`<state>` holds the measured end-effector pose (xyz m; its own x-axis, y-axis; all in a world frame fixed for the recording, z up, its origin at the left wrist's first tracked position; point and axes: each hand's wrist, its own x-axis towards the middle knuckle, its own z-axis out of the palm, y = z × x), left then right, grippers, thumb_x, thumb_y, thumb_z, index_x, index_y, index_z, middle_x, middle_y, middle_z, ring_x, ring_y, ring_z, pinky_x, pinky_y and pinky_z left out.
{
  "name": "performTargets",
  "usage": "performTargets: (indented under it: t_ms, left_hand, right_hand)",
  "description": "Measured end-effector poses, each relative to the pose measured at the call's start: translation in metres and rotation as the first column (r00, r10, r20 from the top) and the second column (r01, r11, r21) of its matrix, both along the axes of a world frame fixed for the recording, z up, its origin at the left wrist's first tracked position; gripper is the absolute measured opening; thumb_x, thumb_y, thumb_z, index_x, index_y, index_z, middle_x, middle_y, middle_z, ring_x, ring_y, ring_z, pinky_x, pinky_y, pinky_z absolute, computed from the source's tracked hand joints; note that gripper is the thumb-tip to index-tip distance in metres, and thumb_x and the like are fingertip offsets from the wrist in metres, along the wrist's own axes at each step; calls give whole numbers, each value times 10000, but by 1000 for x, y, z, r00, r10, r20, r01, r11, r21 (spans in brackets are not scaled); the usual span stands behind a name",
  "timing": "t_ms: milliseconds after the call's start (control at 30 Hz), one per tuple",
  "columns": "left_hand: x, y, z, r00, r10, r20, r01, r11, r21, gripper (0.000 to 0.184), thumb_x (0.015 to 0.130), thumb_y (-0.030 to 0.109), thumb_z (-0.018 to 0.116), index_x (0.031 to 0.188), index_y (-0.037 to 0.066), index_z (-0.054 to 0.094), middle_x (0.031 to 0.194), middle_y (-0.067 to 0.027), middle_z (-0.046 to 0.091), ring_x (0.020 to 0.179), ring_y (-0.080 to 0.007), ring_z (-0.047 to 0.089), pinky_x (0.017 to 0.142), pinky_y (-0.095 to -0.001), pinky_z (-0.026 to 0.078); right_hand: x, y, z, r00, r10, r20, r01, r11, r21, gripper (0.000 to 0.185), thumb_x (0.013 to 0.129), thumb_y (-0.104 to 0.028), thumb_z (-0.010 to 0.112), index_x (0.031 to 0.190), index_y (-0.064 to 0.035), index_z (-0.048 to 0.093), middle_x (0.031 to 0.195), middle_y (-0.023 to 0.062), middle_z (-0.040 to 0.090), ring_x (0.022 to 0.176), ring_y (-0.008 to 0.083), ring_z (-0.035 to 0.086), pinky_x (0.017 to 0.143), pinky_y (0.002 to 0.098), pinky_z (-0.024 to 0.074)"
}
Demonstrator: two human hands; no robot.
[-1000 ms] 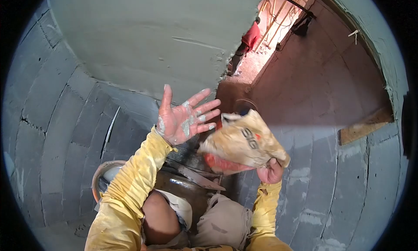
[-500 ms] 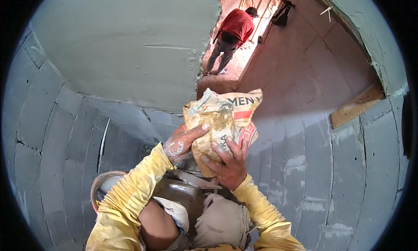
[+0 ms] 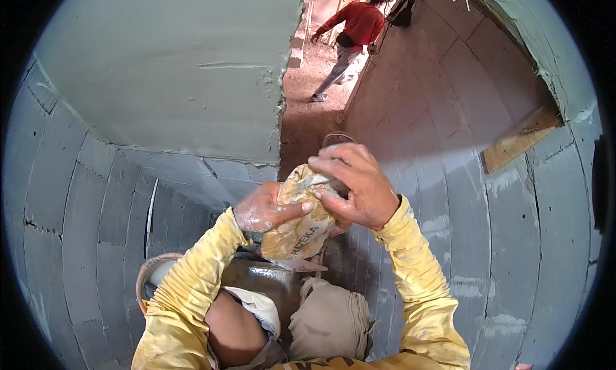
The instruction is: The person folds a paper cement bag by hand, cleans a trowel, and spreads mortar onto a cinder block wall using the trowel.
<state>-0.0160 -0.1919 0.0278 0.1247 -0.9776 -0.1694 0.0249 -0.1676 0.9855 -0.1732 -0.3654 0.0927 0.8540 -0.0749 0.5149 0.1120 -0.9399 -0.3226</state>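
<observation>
A crumpled brown paper bag with dark printed letters is held up in front of me, above my knees. My left hand grips its left side, thumb lying across the paper, with pale smears on the skin. At the bag's upper right edge, my right hand has its fingers bent over the folded paper. Just below the bag, a flat blade-like tool shows in part over a wet, brownish container.
A round bucket stands at my left. Grey block walls rise on both sides, with a plastered wall ahead. Beyond the opening, a person in a red top is walking. A wooden piece sits at the right wall.
The bag, earlier opened out, is now folded smaller and lower. My right hand has moved from its lower side to its top. The person in red has turned and stepped.
</observation>
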Motion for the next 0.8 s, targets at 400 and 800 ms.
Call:
performTargets:
  t_ms: [400,800]
  left_hand:
    - [-3,-3,-3,979,84,186,-82,996,-16,441,981,438,614,1117,24,678,953,-120,726,884,-194,663,836,-369,522]
    - [-8,-10,-2,835,219,505,-295,952,75,374,937,383,581,1074,47,674,918,-249,696,931,-465,648,801,-505,513]
  right_hand:
    - [15,7,-35,999,-36,37,40,993,-115,171,734,-172,715,872,-88,659,825,60,576,815,270,577,774,397,435]
    - [37,21,-86,938,-346,40,332,924,191,186,738,-142,698,892,-82,613,829,87,592,846,320,594,861,443,435]
